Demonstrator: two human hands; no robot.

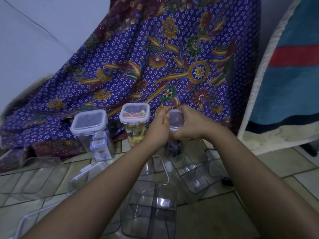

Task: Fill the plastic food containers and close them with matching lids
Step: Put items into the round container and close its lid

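Note:
Three tall clear plastic containers stand in a row on the tiled floor. The left container point(96, 135) is lidded and holds small packets. The middle container point(135, 121) is lidded and full of colourful pieces. Both hands press on the clear lid point(176, 119) of the third container point(173, 149); its contents are mostly hidden. My left hand point(159, 125) grips the lid's left side. My right hand point(191, 123) wraps its right side.
Empty clear containers point(151, 209) point(193, 176) and loose lids point(84, 176) lie on the tiled floor near me. A purple floral cloth point(155, 66) hangs behind the row. A blue and red mat point(290, 75) leans at the right.

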